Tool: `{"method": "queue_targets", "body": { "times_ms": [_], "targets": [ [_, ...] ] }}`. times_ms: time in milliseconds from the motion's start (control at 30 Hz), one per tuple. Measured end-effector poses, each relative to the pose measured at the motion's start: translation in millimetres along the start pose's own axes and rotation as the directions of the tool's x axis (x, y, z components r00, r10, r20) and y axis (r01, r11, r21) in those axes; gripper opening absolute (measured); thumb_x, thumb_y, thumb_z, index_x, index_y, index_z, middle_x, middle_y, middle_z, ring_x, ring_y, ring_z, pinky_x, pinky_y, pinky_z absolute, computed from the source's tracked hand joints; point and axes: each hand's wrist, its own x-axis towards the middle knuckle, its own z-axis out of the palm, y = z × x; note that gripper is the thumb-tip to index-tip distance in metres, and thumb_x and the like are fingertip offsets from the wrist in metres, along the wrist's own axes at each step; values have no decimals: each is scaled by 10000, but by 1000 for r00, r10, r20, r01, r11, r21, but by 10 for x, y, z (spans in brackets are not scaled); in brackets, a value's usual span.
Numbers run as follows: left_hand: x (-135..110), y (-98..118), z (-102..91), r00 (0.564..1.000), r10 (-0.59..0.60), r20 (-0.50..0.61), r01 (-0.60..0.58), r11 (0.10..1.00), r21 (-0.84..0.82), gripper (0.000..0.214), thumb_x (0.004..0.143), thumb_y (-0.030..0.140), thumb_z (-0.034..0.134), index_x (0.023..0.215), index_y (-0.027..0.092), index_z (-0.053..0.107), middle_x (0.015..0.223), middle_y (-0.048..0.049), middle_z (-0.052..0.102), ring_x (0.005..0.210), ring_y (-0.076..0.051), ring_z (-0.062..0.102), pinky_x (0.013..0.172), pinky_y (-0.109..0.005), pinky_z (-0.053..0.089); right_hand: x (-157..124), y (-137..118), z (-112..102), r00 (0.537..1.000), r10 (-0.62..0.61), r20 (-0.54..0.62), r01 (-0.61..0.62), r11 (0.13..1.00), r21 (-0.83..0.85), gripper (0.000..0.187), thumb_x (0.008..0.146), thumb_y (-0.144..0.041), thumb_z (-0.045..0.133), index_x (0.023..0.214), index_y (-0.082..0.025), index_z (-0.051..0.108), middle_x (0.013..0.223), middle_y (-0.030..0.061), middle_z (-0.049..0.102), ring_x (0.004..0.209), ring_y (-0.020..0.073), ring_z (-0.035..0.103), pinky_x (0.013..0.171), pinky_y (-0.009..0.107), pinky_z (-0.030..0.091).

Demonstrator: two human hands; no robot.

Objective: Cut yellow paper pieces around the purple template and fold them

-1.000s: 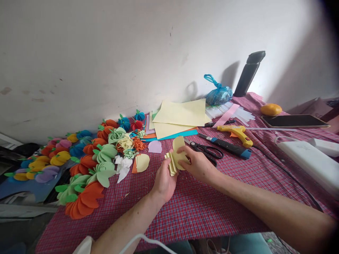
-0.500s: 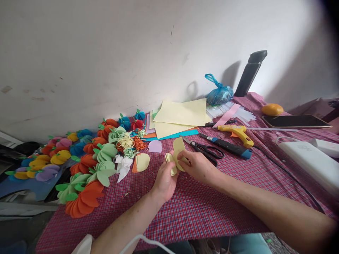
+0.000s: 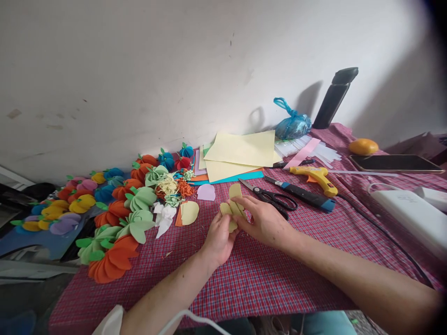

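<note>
My left hand [image 3: 218, 239] and my right hand [image 3: 263, 221] meet over the red checked tablecloth [image 3: 265, 274], both closed on a small stack of pale yellow paper cutouts [image 3: 233, 204]. My right fingers press flat across the top pieces while my left thumb and fingers hold the stack from below. One rounded cutout stands up above the rest. Just left lies a yellow and orange cutout [image 3: 188, 213] and a lilac cutout [image 3: 206, 192].
Many finished paper flowers [image 3: 115, 218] crowd the left of the table. Sheets of coloured paper [image 3: 240, 153] lie by the wall. Scissors [image 3: 270, 196], a craft knife [image 3: 302, 194], a yellow glue gun [image 3: 316, 177], a phone [image 3: 396, 163], a white box [image 3: 408, 211] and a black bottle [image 3: 333, 97] sit to the right.
My hands have closed the fanned yellow pieces together into a tighter stack, and my right fingers have moved over the top of them. The view has shifted slightly left.
</note>
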Motion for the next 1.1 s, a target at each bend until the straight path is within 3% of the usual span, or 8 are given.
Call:
{"method": "queue_targets", "body": {
  "times_ms": [200,400,633,933,1100],
  "targets": [
    [-5,21,25,999,-14,34,14,1000,-26,120,718,188,602,837,192,591,773,16,618,694,-88,547,632,-216,403,0,-13,-26,999,-8,-36,8,1000,-10,414,849,-348,460,1217,-157,456,1140,111,581,877,198,617,741,302,485],
    [-11,24,48,1000,6,-1,-6,1000,-7,171,697,161,604,864,195,595,782,14,623,713,-101,558,681,-246,420,4,-1,-56,999,-10,-36,6,996,-87,296,908,-229,326,1133,-162,507,1082,101,620,853,188,633,693,274,481],
    [-12,7,39,999,31,22,-31,999,24,192,697,212,628,887,187,608,855,-17,644,767,-135,577,707,-273,414,7,29,-25,991,118,-57,-130,944,-303,482,895,-200,300,1363,-134,207,723,55,680,512,185,616,450,244,376],
    [-4,-15,40,997,57,44,-59,997,49,213,708,238,631,911,176,614,872,-30,647,774,-144,577,712,-275,402,1,55,-56,996,52,-76,-82,883,-461,532,867,-162,296,1363,-45,145,653,50,659,483,184,592,394,255,275],
    [-18,-2,75,998,66,-14,-65,995,69,132,700,186,621,831,173,612,772,1,630,684,-110,546,647,-243,381,16,19,-109,999,-24,29,35,876,-481,528,863,-176,306,1354,-42,163,610,37,647,485,176,588,413,257,257]
  ]
}}
